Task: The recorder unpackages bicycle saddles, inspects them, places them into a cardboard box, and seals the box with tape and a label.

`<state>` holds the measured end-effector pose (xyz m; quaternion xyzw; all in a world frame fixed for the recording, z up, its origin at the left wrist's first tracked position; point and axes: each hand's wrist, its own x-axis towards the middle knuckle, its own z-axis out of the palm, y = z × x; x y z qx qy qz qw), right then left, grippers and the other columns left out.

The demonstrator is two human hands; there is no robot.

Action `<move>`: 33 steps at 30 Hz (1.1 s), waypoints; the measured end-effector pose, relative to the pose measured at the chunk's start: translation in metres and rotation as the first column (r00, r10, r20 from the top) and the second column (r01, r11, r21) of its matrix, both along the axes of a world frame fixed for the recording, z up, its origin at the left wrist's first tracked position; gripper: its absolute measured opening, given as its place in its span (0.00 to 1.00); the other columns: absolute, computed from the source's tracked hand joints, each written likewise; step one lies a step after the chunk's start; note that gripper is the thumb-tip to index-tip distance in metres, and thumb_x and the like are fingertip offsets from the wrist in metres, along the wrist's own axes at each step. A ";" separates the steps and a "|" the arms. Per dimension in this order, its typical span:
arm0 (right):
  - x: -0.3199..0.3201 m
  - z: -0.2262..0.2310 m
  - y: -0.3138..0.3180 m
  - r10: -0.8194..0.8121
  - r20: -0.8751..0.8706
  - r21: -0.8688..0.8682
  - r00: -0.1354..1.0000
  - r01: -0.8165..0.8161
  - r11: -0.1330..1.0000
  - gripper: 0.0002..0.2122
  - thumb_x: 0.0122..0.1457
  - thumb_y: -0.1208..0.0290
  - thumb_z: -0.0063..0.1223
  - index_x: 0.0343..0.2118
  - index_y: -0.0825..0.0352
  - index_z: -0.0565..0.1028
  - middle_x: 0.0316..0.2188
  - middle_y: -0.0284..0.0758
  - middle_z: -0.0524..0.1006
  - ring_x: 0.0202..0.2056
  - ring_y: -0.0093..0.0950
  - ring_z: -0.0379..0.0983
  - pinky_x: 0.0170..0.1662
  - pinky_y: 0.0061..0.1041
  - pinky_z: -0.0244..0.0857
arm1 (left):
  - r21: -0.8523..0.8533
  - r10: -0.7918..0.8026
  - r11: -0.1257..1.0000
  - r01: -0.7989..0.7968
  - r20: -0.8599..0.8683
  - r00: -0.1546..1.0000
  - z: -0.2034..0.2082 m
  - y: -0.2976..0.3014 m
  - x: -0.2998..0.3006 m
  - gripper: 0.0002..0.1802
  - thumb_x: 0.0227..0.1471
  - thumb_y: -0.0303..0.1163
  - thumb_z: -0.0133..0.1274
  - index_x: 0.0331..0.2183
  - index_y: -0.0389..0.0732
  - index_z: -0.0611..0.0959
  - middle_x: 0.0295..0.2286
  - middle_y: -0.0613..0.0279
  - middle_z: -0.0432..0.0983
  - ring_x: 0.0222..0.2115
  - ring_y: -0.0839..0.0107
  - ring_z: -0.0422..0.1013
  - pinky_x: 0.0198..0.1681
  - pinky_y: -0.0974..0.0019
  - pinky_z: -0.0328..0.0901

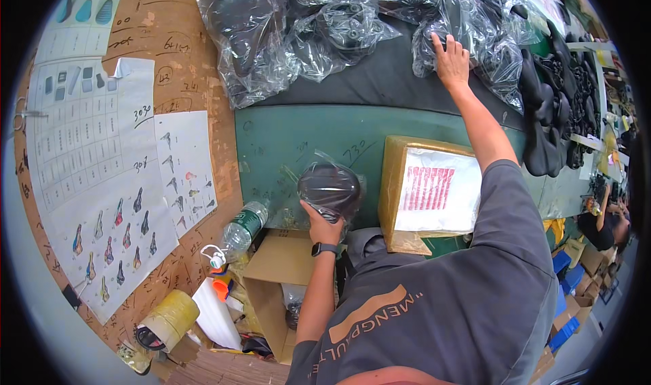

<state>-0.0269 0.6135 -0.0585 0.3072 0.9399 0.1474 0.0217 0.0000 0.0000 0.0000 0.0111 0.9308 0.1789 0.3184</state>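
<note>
White printed sheets [95, 175] with small pictures and tables cover much of the brown board [227, 161] at your far left; near its lower end lies a yellow, tape-wrapped cylinder [171, 319], with a white slab [215, 315] to the right of it; next comes a clear bottle [245, 229] with a green label, just beside an open cardboard carton [278, 268] that has something in clear plastic inside; your left hand [325, 229], with a dark watch [324, 249] on the wrist, grips the near edge of a rounded black padded piece [330, 188] in a clear bag, over the green tabletop [271, 131]; your thumb shows along its side, while the other fingers are mostly hidden; right of that stands a tape-covered box [392, 188] bearing a white sheet [437, 198] with red marks; beyond it your right arm stretches forward, and your right hand [453, 61] has its fingers extended and spread at the heap of bagged black pieces [252, 36], though you cannot tell how firmly they touch the plastic; farther right hang black saddle-shaped pieces [534, 110]; at the far right another person [597, 230] is bent among cartons [591, 259].
</note>
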 end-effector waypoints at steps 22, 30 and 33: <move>-0.101 0.061 -0.251 0.676 0.392 -0.612 0.624 -0.372 0.698 0.71 0.35 0.66 0.81 0.78 0.50 0.35 0.57 0.50 0.76 0.55 0.53 0.76 0.57 0.56 0.70 | 0.530 0.148 0.080 -0.844 0.831 0.536 0.153 -0.110 0.074 0.46 0.52 0.34 0.70 0.66 0.38 0.65 0.53 0.58 0.77 0.49 0.65 0.77 0.56 0.58 0.72; -0.070 0.083 -0.468 0.632 0.252 -0.630 0.733 -0.371 0.682 0.59 0.45 0.71 0.69 0.77 0.64 0.39 0.48 0.52 0.80 0.44 0.49 0.82 0.48 0.48 0.75 | 0.722 0.278 -0.240 -0.649 0.691 0.667 0.205 -0.217 0.178 0.61 0.36 0.51 0.81 0.66 0.39 0.68 0.46 0.71 0.74 0.44 0.79 0.69 0.52 0.74 0.64; -0.062 0.066 -0.489 0.443 0.086 -0.978 0.892 -0.008 0.206 0.41 0.51 0.70 0.66 0.69 0.67 0.60 0.44 0.40 0.81 0.41 0.35 0.81 0.47 0.39 0.74 | 0.708 0.320 -0.266 -0.654 0.705 0.633 0.176 -0.277 0.217 0.50 0.39 0.43 0.80 0.61 0.37 0.74 0.45 0.72 0.77 0.43 0.79 0.72 0.49 0.71 0.68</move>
